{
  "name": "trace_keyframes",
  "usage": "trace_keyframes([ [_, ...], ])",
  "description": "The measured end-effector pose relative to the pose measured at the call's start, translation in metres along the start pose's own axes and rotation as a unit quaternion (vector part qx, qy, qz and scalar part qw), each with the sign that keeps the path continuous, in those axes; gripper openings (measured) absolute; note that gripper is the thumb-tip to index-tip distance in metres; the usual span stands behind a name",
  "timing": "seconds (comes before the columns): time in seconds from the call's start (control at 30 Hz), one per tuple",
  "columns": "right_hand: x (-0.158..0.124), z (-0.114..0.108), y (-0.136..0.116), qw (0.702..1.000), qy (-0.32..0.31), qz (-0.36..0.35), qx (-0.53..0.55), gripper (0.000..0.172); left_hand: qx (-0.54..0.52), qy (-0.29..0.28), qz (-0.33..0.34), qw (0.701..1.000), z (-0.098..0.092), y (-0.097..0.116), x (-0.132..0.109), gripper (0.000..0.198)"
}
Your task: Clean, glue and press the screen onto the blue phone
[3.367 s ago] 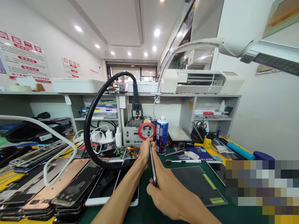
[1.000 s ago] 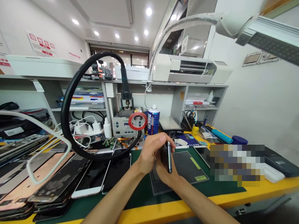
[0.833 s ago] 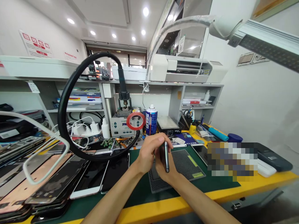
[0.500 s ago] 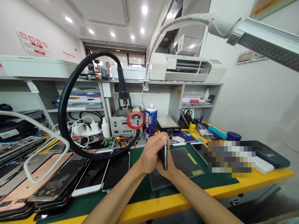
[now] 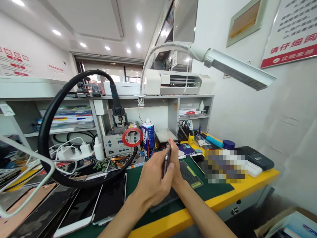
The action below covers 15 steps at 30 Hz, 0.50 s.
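A dark, slim phone [image 5: 166, 162] stands edge-on between my two hands, above the mat. My left hand [image 5: 153, 177] wraps round it from the left, with the thumb along its near side. From the right, my right hand [image 5: 175, 163] presses against it, fingers pointing up and away. Most of the phone's faces are hidden by the hands. Under them lies a grey ribbed pad [image 5: 189, 178] with yellow-green labels, on a green mat [image 5: 215, 188].
Phones and tablets with dark screens [image 5: 81, 201] lie at the left. A black hose [image 5: 43, 132] loops over them. Behind stand a blue spray can [image 5: 148, 137], red tape roll [image 5: 132, 137] and grey machine [image 5: 115, 145]. A lamp [image 5: 237, 67] hangs at upper right.
My view has turned to the right, so the bench things sit farther left. The phone has tilted between my hands, and my left hand now covers more of its near side.
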State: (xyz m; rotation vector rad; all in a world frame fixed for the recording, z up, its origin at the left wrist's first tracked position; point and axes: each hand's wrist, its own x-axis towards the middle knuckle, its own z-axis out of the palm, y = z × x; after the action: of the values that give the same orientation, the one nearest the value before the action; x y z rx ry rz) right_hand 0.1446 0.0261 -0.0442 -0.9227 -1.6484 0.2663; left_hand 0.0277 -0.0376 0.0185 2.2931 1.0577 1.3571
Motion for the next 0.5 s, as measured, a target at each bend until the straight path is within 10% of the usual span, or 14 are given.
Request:
trace_keyframes([
  [0.2, 0.017, 0.005, 0.017, 0.971, 0.032, 0.138, 0.194, 0.087, 0.130, 0.076, 0.075, 0.986, 0.015, -0.030, -0.006, 0.043],
  [0.5, 0.028, -0.019, -0.004, 0.834, -0.084, 0.259, 0.479, 0.076, 0.171, 0.143, 0.146, 0.964, 0.037, -0.041, -0.006, 0.051],
])
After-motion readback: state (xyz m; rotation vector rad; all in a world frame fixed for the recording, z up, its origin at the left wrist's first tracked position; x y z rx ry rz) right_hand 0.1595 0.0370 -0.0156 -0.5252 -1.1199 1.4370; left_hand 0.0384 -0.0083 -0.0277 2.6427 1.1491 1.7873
